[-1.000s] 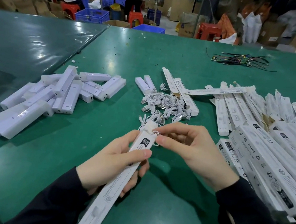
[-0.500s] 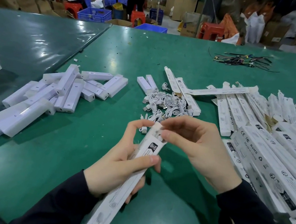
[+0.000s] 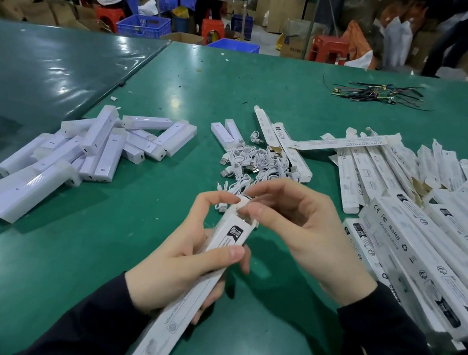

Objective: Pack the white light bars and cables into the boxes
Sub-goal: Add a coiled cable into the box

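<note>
The green table (image 3: 300, 102) carries three supply groups. At the right lies the largest, a stack of boxes (image 3: 418, 246), flat and overlapping. At the left lies a pile of white light bars (image 3: 90, 148). At centre, just beyond the hands, lies a heap of coiled white cables (image 3: 256, 162).

Step in hand, as judged: closing the far end of one filled box (image 3: 210, 262). To do it well, keep the box steady along its length, fold the side tabs in first, then press the end flap square into the opening so that no cable loop is trapped at the edge. Whether a bar and cable are already inside cannot be seen.

The box runs from near-left to far-right, tilted, held above the table surface. The left hand (image 3: 181, 267) grasps it at mid-length: the thumb lies across the printed top face, the other fingers wrap beneath, and the forefinger arches up to touch the far end. The right hand (image 3: 303, 234) is at that same end, fingers curled, with thumb and forefinger tips touching the open flap. The flap is small and partly hidden by the fingertips, so whether it is pinched or only pressed cannot be told.
</note>
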A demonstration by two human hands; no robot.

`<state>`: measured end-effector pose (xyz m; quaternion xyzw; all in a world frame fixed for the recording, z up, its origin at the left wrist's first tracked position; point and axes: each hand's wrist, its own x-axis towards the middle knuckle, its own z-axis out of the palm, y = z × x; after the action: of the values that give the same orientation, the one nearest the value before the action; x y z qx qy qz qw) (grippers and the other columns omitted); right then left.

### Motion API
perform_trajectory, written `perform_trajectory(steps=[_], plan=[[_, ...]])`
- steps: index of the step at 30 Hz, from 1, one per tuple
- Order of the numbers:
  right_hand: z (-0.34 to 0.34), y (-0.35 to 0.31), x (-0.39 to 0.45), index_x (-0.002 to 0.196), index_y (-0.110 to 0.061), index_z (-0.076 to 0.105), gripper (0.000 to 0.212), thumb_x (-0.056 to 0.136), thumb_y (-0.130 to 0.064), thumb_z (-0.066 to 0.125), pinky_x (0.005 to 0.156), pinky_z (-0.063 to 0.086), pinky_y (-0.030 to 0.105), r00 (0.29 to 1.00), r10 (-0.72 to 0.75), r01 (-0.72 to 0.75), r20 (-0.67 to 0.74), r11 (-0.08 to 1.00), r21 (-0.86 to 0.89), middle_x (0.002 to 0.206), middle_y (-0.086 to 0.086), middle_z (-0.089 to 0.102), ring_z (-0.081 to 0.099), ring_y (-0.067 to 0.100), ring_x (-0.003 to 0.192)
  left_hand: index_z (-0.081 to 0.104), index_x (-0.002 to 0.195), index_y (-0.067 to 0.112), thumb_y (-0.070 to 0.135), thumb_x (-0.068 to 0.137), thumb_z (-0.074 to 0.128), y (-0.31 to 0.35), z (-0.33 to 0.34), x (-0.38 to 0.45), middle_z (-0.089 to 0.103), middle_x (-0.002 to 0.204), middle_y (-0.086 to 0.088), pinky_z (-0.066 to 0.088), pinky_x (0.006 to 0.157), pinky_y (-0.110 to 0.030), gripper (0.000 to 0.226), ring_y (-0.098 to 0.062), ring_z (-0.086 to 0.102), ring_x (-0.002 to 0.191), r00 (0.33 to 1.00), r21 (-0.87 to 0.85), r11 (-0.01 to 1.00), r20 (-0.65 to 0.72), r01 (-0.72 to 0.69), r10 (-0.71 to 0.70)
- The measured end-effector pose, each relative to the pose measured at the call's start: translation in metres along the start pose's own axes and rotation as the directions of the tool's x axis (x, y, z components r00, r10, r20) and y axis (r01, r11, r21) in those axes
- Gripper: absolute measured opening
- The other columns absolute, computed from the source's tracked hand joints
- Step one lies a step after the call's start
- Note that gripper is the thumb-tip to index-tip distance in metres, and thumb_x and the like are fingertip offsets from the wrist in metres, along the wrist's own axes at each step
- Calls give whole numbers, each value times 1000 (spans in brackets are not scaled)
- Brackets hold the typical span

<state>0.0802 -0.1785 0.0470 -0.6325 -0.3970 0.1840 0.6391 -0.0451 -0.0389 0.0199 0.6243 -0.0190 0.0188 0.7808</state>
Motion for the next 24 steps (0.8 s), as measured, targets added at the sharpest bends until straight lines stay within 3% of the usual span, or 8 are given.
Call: perform_trajectory(steps=[3,8,12,14,16,20,22,24], plan=[[3,0,-2,100,-14,70,12,94,-8,62,89,47,59,996,12,-2,83,993,-115,93,3,75,69,21,92,38,120,37,25,84,65,-1,0,0,63,91,-16,45,34,-26,47,-20,45,34,1000,3,1000,-2,12,-12],[-4,-4,2,95,-9,66,7,90,-4,65,81,56,28,997,-25,29,-69,998,51,89,7,76,72,16,85,36,119,37,25,83,65,0,0,2,64,91,-16,45,34,-25,49,-20,44,33,1000,-9,1000,-20,-1,1],[2,-2,-1,98,-12,62,8,91,-16,63,92,45,59,1000,-20,21,15,996,-87,88,-1,76,69,20,92,34,121,37,17,90,62,-1,1,0,65,92,-16,44,34,-24,46,-20,44,33,1000,4,1000,-20,-3,3],[5,-1,-4,101,-15,63,13,90,-21,59,92,42,61,995,13,0,99,991,-130,91,-5,74,67,13,93,36,119,39,16,90,57,-1,2,-1,65,92,-17,44,34,-24,43,-20,44,34,999,11,1000,-31,11,-11],[5,-1,-4,102,-17,63,13,91,-21,57,93,45,55,993,23,-8,116,993,-120,90,-3,74,67,13,91,33,120,36,16,89,56,-1,3,0,65,93,-16,43,33,-24,43,-20,43,34,999,16,1000,-42,22,-21],[-1,0,2,96,-7,64,10,94,0,58,66,47,14,993,-36,46,-116,996,83,82,2,74,66,7,76,32,118,31,18,89,56,1,4,-1,65,95,-16,43,33,-23,40,-21,46,35,999,-5,1000,-41,18,-19],[-3,1,5,87,-7,68,13,89,4,61,62,45,10,983,-12,35,-182,992,124,77,3,72,63,7,67,34,115,31,19,89,56,1,2,0,65,97,-18,44,33,-24,35,-24,49,36,999,-36,999,-34,19,-20],[-2,3,5,82,-6,71,11,84,4,67,60,45,11,990,1,12,-139,996,92,73,1,70,62,6,63,38,113,32,23,90,58,0,0,1,65,98,-21,46,34,-27,32,-26,54,40,999,-85,996,-26,31,-34]])
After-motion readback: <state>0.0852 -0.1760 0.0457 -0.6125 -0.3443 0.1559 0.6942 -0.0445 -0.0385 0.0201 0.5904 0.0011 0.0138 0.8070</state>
